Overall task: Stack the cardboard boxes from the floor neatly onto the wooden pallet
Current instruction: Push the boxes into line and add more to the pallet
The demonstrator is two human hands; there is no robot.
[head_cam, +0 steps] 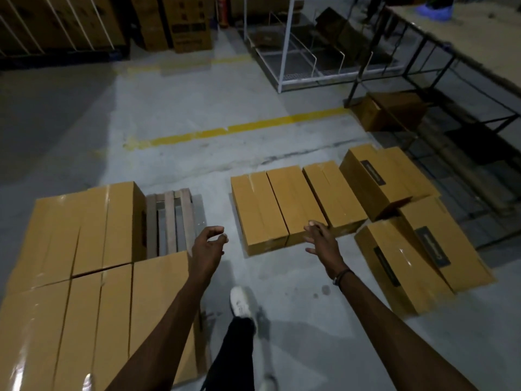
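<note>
Both hands were empty: left hand point(210, 244) loosely curled, right hand point(320, 237) spread, reaching for the near-right row of brown cardboard boxes point(279, 207). Best to grip opposite ends squarely, then fill the slatted wooden pallet's point(169, 221) bare far gap.

Bare floor point(214, 153) between pallet stack point(84, 249) and floor boxes point(282, 204); dark rack point(423, 80) close behind those.

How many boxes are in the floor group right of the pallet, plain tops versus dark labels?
Plain-topped boxes: 3
Dark-labelled boxes: 3
Total: 6
</note>
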